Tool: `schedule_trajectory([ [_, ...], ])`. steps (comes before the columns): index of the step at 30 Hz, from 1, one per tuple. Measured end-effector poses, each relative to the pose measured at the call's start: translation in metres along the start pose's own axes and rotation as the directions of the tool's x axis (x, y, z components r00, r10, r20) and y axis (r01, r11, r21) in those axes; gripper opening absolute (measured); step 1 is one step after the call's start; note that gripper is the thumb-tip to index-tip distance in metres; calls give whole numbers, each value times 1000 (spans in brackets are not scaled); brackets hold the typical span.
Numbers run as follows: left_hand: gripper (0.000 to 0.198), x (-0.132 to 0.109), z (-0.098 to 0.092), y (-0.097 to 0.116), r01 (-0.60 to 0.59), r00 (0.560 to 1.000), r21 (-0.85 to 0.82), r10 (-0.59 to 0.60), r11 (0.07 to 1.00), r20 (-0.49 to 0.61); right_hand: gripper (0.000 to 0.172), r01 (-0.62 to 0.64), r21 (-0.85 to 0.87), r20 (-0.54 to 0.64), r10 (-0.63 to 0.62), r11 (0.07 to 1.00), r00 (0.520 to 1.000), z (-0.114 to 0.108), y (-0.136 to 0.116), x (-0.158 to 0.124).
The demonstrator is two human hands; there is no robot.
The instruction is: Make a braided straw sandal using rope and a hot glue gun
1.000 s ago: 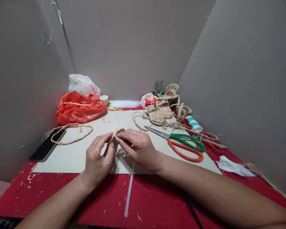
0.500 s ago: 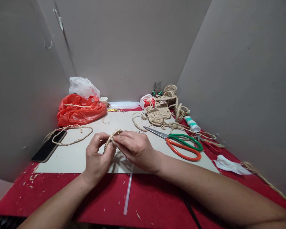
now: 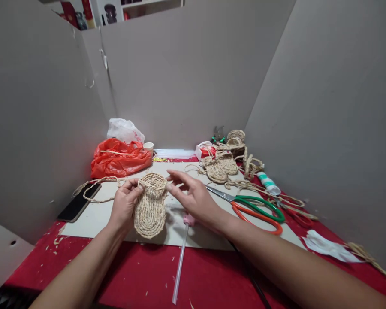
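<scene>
Pinching ropework (image 3: 150, 208), left fingers (image 3: 135, 193) hold; parted right fingers (image 3: 181, 176) perhaps touch.

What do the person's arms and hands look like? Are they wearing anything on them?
The left hand and right hand are bare, with five-fingered human shapes and no gloves. The left forearm and right forearm are bare too, with no sleeves in view. I can't see any watch, bracelet or ring.

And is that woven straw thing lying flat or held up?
Held up: the left hand pinches the woven straw thing near its top, its rounded end below. I can't tell if the right hand touches it.
</scene>
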State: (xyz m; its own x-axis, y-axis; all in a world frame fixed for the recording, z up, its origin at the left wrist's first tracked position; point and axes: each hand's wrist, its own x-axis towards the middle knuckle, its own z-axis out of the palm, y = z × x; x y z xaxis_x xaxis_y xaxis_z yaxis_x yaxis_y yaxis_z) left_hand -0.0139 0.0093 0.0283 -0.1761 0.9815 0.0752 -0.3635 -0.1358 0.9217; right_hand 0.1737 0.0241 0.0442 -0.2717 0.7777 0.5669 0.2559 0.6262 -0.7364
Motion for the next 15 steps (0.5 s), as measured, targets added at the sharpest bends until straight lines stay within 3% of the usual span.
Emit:
schedule_trajectory([
  [4,35,-2,2,1,78,996,-62,-76,995,38,28,-271,274,314,181,923,932,12,4,-2],
  [6,34,-3,2,-1,71,997,-54,-69,996,39,22,-366,376,386,216,851,897,17,6,-3],
  [10,35,-4,3,-3,30,998,-25,-29,999,48,15,-422,475,356,270,773,895,20,9,-4],
  [15,33,-6,4,-7,-59,998,-21,60,998,18,14,-435,501,347,287,748,893,22,10,-6],
])
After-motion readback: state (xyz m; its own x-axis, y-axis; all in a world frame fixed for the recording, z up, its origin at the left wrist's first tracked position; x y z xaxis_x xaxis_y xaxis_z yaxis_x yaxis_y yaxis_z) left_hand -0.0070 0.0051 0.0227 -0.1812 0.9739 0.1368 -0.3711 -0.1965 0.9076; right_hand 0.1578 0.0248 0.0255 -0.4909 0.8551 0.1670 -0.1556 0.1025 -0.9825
